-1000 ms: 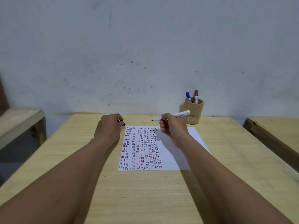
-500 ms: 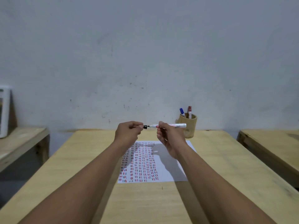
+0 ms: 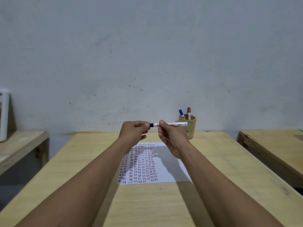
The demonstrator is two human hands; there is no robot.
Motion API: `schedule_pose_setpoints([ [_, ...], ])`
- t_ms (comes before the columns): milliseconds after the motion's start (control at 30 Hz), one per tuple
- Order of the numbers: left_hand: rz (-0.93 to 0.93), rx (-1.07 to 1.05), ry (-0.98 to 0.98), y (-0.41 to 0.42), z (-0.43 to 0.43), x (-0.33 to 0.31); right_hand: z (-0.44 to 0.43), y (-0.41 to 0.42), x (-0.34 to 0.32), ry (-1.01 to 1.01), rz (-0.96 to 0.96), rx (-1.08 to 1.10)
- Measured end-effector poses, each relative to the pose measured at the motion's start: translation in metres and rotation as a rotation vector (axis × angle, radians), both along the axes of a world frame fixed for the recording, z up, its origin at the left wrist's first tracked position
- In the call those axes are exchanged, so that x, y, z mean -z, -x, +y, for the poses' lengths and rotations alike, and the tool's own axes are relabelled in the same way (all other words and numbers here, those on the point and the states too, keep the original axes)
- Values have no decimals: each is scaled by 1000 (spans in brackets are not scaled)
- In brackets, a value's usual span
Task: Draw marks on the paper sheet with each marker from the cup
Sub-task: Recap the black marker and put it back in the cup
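I see the cap is back on: my left hand point(image 3: 133, 131) pinches the black cap point(image 3: 151, 125), right hand point(image 3: 172, 136) grips the marker point(image 3: 177, 124) above the paper sheet point(image 3: 167, 171); it returns to the cup point(image 3: 190, 126) next, I judge.

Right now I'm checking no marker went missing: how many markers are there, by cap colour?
Black-capped marker, held in both hands: 1
Blue-capped marker, in the cup: 1
Red-capped marker, in the cup: 1
Total: 3

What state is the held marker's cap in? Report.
Capped, apparently: the black cap sits on the marker, pinched by the left hand.
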State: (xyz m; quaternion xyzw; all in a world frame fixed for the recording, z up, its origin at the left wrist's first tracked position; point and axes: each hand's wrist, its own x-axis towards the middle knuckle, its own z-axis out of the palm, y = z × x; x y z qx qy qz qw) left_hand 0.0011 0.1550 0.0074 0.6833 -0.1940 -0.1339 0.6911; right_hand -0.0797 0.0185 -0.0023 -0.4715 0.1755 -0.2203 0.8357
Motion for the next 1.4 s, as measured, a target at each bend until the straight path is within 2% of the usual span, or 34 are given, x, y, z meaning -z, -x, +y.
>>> schedule_pose_setpoints([
  [167, -26, -12, 19, 5, -4, -3, 2, -2, -2, -85, 21, 54],
  [300, -140, -87, -19, 9, -9, -2, 10, -9, -4, -128, 51, 198],
  [367, -200, -135, -41, 11, -12, -4, 10, -14, -3, -42, 35, 274],
  [433, -240, -167, -55, 14, -15, -9, 9, -11, -7, 64, 31, 260],
  [633, -380, -208, -86, 17, -32, -34, -4, 7, -25, 688, 240, 158],
  [700, -416, -189, -107, 17, -43, -41, -16, 9, -29, 807, 265, 167],
  [833, -422, -143, -122, 14, -69, -44, -51, 7, -31, 924, 259, 237],
  [1067, -283, -71, -130, 4, -124, -10, -114, -1, -38, 1020, 296, 384],
  [1233, -348, -17, -295, -3, -159, 17, -152, -6, -53, 1092, 278, 502],
  [1400, -376, 45, -399, -8, -186, 36, -171, -22, -44, 1172, 342, 466],
])
